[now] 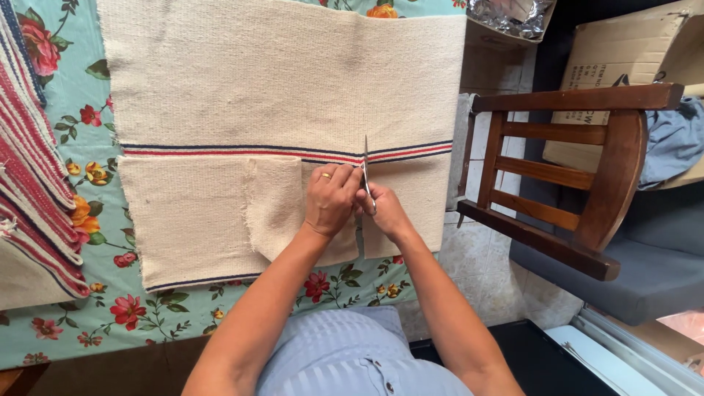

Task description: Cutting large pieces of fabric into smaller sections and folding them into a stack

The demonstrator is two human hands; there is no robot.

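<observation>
Cream woven cloth [279, 81], coarse-textured with a red-and-navy stripe band, lies flat on the floral tablecloth [81, 125]. Right hand [386, 210] is closed around the handles of metal scissors [366, 172], blades pointing away into the cloth at the stripe. Left hand [331, 198] presses a folded flap [275, 205] just beside the blades.

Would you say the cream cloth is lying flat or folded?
Partly folded: the cream cloth has a flap turned over beside the left hand.
</observation>
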